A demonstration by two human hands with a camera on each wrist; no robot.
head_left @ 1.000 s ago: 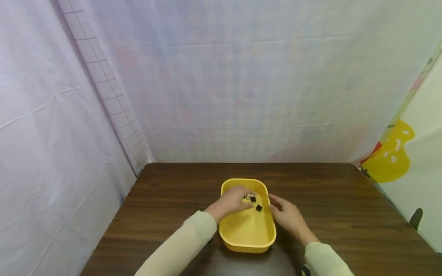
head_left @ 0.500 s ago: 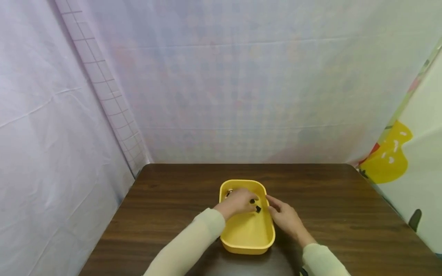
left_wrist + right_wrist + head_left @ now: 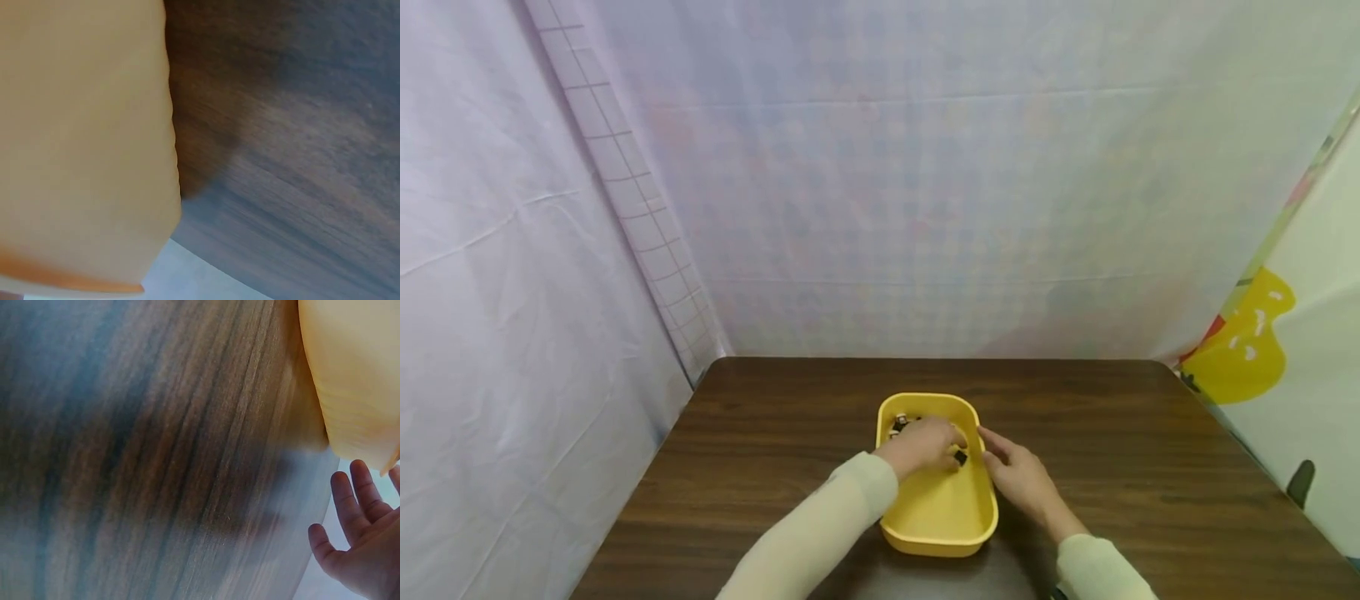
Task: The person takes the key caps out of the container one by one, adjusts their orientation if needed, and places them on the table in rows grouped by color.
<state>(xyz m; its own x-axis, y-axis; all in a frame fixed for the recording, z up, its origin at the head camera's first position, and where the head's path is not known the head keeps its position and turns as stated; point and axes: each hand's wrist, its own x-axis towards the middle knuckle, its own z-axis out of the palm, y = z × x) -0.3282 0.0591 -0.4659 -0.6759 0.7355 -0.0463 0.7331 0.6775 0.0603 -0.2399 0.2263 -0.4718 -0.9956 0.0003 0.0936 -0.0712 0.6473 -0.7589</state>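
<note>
A yellow tub (image 3: 938, 548) stands on the table, and its outer wall (image 3: 87, 137) fills the left side of the left wrist view. My left hand (image 3: 927, 442) reaches down inside it, fingers bent over some small pieces; the fingertips are partly hidden, so what they hold cannot be seen. One black piece (image 3: 960, 457) lies by the thumb. Several black and pale pieces (image 3: 900, 424) are at the far left of the tub, too small to identify. At the tub's right side, my right hand (image 3: 1021, 477) touches the rim with extended fingers, seen spread in the right wrist view.
The dark wood-grain table (image 3: 775, 450) surrounds the tub. Behind it hangs a pale patterned curtain (image 3: 925, 208), with white cloth (image 3: 512, 292) at the left. A yellow printed shape (image 3: 1240, 358) shows on the right-hand cloth.
My left hand has moved a little right and nearer within the tub, its fingers drawing over the pieces. Several pieces at the far left have come into view. The right hand stays by the rim.
</note>
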